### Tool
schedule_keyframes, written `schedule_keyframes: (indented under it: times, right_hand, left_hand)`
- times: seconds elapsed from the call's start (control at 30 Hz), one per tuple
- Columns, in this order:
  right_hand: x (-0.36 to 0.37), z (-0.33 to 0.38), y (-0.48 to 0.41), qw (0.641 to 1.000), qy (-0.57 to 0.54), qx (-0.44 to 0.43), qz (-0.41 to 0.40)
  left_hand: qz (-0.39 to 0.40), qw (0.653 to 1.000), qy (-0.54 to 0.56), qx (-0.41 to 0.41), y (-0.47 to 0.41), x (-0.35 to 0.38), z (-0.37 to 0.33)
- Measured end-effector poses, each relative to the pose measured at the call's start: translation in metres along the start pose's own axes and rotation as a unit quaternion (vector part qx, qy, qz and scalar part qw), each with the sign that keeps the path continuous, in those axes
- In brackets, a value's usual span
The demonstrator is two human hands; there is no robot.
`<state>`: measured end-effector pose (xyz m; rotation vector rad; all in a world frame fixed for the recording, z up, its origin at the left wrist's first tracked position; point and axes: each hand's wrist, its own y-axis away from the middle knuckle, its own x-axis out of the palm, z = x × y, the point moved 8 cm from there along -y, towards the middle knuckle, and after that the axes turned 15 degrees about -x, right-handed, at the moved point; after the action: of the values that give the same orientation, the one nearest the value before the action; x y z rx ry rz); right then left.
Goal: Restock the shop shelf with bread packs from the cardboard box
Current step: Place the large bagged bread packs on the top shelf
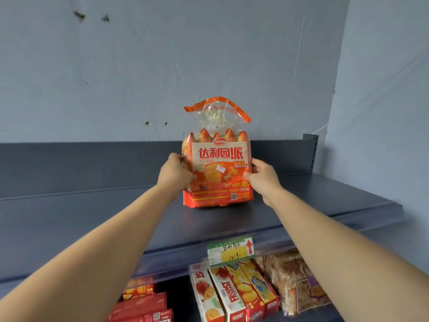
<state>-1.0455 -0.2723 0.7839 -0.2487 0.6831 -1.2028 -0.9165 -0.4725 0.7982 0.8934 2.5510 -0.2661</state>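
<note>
Both hands grasp the bread pack [218, 168] upright on the shelf [92, 219], left hand [175, 174] and right hand [263, 177] level on opposite sides, base down

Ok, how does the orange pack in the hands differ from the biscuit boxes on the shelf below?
The orange pack is a soft bag with a gathered clear top; the biscuit boxes are rigid cartons. The pack stands alone on the top shelf, held by left hand and right hand; the boxes sit crowded together, untouched. Both carry red print.
</note>
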Motion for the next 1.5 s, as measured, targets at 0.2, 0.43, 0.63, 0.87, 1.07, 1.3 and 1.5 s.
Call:
schedule_keyframes:
  times: [0.2,0.43,0.63,0.87,1.07,1.3,1.5]
  right_hand:
    - [-0.002,-0.007,-0.005,1.0,0.01,0.006,0.008]
    - [-0.007,-0.01,-0.003,0.999,0.047,0.012,0.004]
    - [-0.01,-0.012,0.003,0.996,0.08,0.016,0.025]
    - [-0.013,-0.014,0.019,0.992,0.117,0.027,0.039]
    - [-0.016,-0.007,0.037,0.985,0.169,0.026,0.03]
    - [-0.029,0.004,0.074,0.971,0.229,0.06,-0.03]
    - [-0.039,0.017,0.12,0.957,0.262,0.093,-0.077]
  left_hand:
    - [0.002,1.0,-0.007,-0.007,-0.001,0.009,0.0]
    - [-0.002,0.998,-0.063,-0.013,0.003,0.014,0.004]
    - [0.009,0.993,-0.107,-0.037,0.013,0.018,0.009]
    - [0.034,0.987,-0.151,-0.051,0.024,0.018,0.022]
    - [0.066,0.98,-0.185,-0.008,0.026,0.021,0.021]
    - [0.124,0.959,-0.245,0.066,0.037,0.021,0.021]
    - [0.147,0.927,-0.28,0.201,0.067,0.027,0.007]
